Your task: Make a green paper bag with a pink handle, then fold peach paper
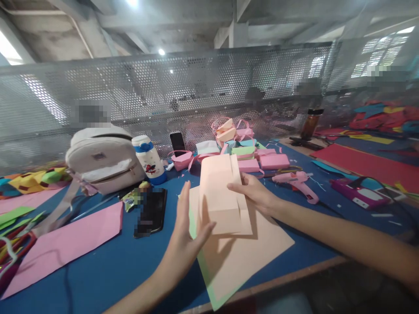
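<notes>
A folded peach paper piece is held upright over a flat peach sheet that lies on the blue table. My left hand grips the folded piece's left lower edge, fingers flat along its side and thumb pressed on its front. My right hand pinches the same piece at its right edge. A thin green sheet edge shows beneath the flat peach sheet.
A pink paper sheet, black phone, white bag and bottle sit left. Pink and green paper boxes and a propped phone stand behind. A pink glue gun lies right. Mesh fence at back.
</notes>
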Tool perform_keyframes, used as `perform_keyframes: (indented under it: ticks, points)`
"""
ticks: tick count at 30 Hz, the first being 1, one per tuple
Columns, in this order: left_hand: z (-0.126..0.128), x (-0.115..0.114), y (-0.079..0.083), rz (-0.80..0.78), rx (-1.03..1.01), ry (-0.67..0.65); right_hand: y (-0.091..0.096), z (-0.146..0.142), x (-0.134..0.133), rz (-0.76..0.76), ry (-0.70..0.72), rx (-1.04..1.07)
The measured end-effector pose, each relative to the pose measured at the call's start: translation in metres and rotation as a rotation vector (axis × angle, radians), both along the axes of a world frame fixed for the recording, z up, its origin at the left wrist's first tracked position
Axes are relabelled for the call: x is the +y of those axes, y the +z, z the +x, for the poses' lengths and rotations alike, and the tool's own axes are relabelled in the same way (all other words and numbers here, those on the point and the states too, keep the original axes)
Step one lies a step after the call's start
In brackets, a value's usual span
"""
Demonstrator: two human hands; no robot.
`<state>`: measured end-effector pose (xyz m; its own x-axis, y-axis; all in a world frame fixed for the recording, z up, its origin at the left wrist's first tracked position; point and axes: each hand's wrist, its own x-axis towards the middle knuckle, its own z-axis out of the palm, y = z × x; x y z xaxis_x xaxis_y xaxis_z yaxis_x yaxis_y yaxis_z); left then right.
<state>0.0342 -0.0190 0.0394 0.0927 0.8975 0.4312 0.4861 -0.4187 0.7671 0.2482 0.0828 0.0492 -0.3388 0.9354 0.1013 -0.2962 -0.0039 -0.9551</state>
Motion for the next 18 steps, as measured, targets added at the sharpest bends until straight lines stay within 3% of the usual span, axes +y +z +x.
perform_keyframes:
  ticks: [3, 6, 11, 15, 18]
  points:
    - [0.016, 0.004, -0.002, -0.226, -0.201, -0.12, 0.009, -0.011, -0.01, 0.048, 0.042, 0.01]
    - [0.028, 0.014, 0.002, -0.342, -0.389, -0.148, 0.017, -0.02, -0.016, 0.135, 0.137, 0.0]
    - [0.037, 0.014, 0.016, -0.445, -0.56, -0.166, 0.022, -0.024, -0.014, 0.198, 0.237, -0.014]
    - [0.03, 0.01, 0.025, -0.467, -0.655, -0.196, 0.021, -0.018, -0.016, 0.21, 0.251, -0.063]
    - [0.015, 0.013, 0.031, -0.469, -0.628, -0.101, 0.022, -0.008, -0.017, 0.248, 0.276, -0.087]
